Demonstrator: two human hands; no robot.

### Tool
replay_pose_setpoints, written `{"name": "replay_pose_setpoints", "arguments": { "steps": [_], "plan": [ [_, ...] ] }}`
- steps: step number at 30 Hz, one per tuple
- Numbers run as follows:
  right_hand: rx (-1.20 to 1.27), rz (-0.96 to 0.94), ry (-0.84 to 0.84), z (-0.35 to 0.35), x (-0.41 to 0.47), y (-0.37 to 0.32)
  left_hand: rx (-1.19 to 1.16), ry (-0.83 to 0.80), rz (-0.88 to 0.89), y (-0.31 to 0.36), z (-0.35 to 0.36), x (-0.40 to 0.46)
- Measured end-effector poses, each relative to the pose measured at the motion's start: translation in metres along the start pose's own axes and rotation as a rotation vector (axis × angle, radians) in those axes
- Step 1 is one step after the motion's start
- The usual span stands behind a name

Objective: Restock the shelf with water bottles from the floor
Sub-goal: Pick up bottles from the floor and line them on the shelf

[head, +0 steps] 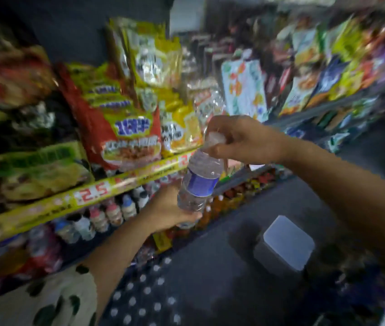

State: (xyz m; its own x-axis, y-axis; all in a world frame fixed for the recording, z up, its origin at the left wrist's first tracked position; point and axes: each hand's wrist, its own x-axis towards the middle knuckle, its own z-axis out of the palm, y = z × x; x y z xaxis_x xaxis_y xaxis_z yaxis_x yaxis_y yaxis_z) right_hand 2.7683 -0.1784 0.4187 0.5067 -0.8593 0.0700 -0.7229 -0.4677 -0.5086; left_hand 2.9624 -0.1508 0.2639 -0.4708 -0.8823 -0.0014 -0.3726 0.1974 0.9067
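Observation:
A clear water bottle (199,182) with a blue label and a white cap is held tilted in the air in front of the shelves. My right hand (238,140) grips it at the cap from above. My left hand (170,209) grips its lower end from below. Behind the bottle runs the yellow price rail of a shelf (92,189). Under that rail stands a row of small bottles (107,215) with coloured caps. The picture is blurred by motion.
Noodle packets (125,128) fill the shelf above the yellow rail. More snack bags (327,74) hang along the aisle at the right. A grey box (285,243) lies on the dark floor below my right arm. A spotted garment shows at the bottom.

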Motion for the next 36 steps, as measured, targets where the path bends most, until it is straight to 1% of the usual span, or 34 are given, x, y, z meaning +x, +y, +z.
{"name": "replay_pose_setpoints", "arguments": {
  "steps": [2, 5, 6, 7, 8, 10, 12, 13, 15, 17, 20, 22, 24, 27, 28, 30, 31, 32, 33, 36],
  "plan": [
    [-0.046, 0.021, 0.105, -0.039, -0.003, -0.031, 0.065, 0.115, 0.046, 0.046, -0.022, -0.003],
    [-0.191, -0.011, 0.276, -0.086, -0.012, -0.070, 0.354, 0.330, 0.073, 0.107, -0.048, -0.014],
    [-0.207, -0.046, 0.318, -0.099, -0.014, -0.081, 0.391, 0.366, 0.096, 0.122, -0.055, -0.018],
    [-0.211, -0.091, 0.352, -0.112, -0.015, -0.092, 0.374, 0.368, 0.118, 0.138, -0.062, -0.023],
    [-0.208, -0.142, 0.361, -0.125, -0.017, -0.104, 0.288, 0.332, 0.133, 0.153, -0.071, -0.027],
    [-0.205, -0.243, 0.328, -0.148, -0.022, -0.130, 0.097, 0.141, 0.140, 0.179, -0.089, -0.033],
    [-0.195, -0.307, 0.267, -0.167, -0.026, -0.155, 0.037, -0.059, 0.124, 0.198, -0.105, -0.040],
    [-0.185, -0.323, 0.240, -0.176, -0.027, -0.165, 0.033, -0.114, 0.116, 0.207, -0.110, -0.042],
    [-0.178, -0.368, 0.216, -0.194, -0.028, -0.177, -0.004, -0.124, 0.119, 0.221, -0.116, -0.044],
    [-0.171, -0.419, 0.229, -0.210, -0.028, -0.186, -0.047, -0.095, 0.150, 0.235, -0.119, -0.041],
    [-0.165, -0.482, 0.262, -0.230, -0.022, -0.193, -0.068, -0.099, 0.205, 0.251, -0.122, -0.030],
    [-0.159, -0.475, 0.300, -0.246, -0.015, -0.194, -0.062, 0.004, 0.258, 0.262, -0.124, -0.019],
    [-0.227, -0.419, 0.376, -0.264, -0.007, -0.191, -0.052, 0.143, 0.310, 0.277, -0.126, -0.008],
    [-0.461, -0.254, 0.527, -0.292, 0.010, -0.183, 0.130, 0.406, 0.345, 0.301, -0.134, 0.013],
    [-0.494, -0.223, 0.590, -0.301, 0.017, -0.182, 0.185, 0.495, 0.346, 0.308, -0.137, 0.020],
    [-0.469, -0.265, 0.681, -0.320, 0.031, -0.181, 0.318, 0.668, 0.329, 0.327, -0.140, 0.031],
    [-0.433, -0.316, 0.692, -0.329, 0.039, -0.180, 0.392, 0.737, 0.319, 0.336, -0.142, 0.037],
    [-0.393, -0.369, 0.692, -0.337, 0.047, -0.179, 0.439, 0.773, 0.313, 0.342, -0.145, 0.045],
    [-0.357, -0.421, 0.690, -0.346, 0.057, -0.176, 0.443, 0.764, 0.304, 0.347, -0.151, 0.053],
    [-0.276, -0.557, 0.655, -0.362, 0.087, -0.165, 0.288, 0.573, 0.245, 0.349, -0.170, 0.078]
  ]
}}
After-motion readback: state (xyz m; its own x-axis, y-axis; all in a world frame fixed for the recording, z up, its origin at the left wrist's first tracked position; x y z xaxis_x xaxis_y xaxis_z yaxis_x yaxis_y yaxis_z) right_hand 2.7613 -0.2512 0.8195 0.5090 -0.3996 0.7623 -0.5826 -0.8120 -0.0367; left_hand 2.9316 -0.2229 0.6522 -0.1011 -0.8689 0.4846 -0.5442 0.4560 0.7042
